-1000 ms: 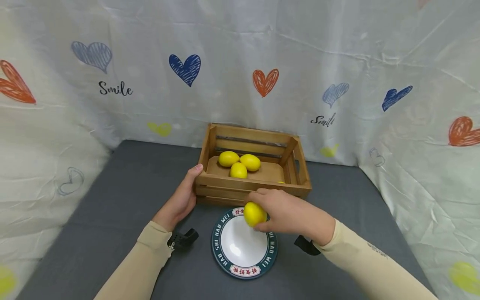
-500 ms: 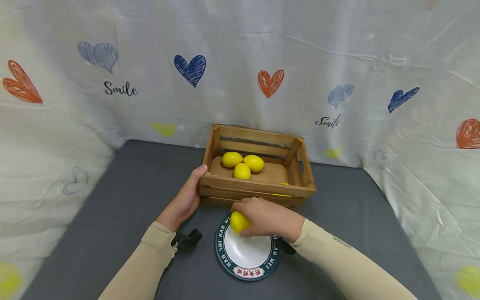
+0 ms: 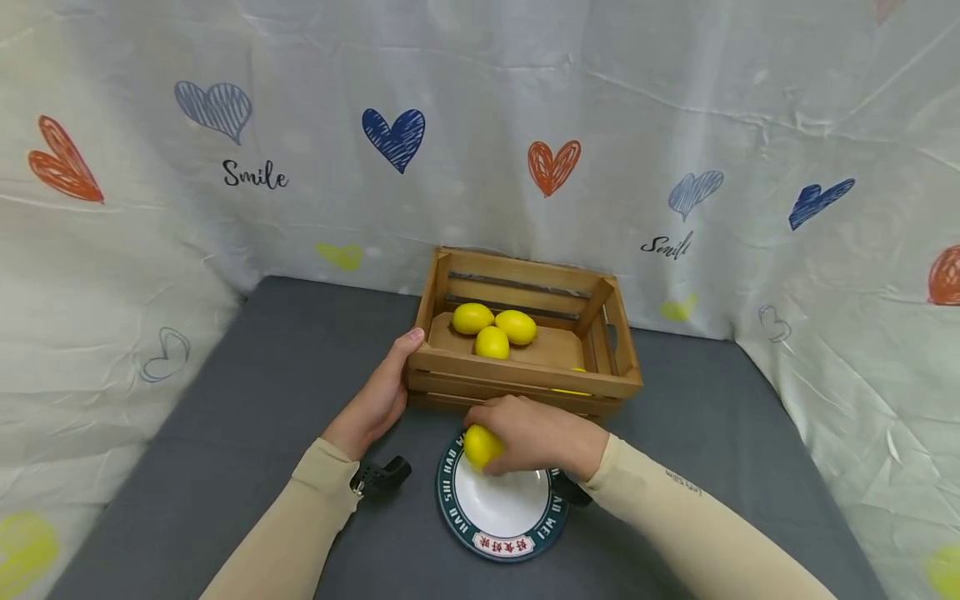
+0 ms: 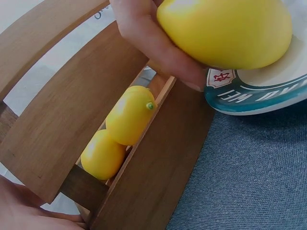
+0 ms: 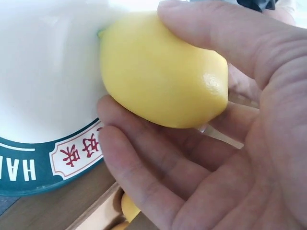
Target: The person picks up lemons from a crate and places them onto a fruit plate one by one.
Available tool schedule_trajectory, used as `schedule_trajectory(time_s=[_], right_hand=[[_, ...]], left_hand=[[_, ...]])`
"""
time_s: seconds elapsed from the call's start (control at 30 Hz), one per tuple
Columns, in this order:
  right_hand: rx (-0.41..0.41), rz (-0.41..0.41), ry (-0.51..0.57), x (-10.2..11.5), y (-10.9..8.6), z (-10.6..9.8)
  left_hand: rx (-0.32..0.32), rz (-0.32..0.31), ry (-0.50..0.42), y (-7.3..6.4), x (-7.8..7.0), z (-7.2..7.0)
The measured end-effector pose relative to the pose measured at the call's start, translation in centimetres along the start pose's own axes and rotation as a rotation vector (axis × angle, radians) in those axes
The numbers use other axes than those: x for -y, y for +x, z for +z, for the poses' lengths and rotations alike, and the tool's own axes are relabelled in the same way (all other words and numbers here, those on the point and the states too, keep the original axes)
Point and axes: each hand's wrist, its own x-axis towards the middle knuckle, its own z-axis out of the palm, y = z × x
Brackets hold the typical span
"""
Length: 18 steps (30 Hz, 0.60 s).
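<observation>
Right wrist: R hand (image 5: 254,148), half-curled, grips lemon (image 5: 163,72), long axis diag., tip (image 5: 101,33) up-L.

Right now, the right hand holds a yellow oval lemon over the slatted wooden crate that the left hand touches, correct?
No: the lemon is over the round teal-rimmed white plate, as the head view shows; the rest stands.
</observation>
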Motion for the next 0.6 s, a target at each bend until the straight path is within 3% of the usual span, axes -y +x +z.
schedule_trajectory(time_s=[0.23, 0.6], right_hand=[[0.033, 0.022, 0.009, 0.18, 0.02, -0.47], [0.012, 0.037, 0.002, 0.32, -0.74, -0.92]], left_hand=[[0.007, -0.004, 0.007, -0.08, -0.04, -0.11], [-0.001, -0.012, 0.011, -0.09, -0.20, -0.02]])
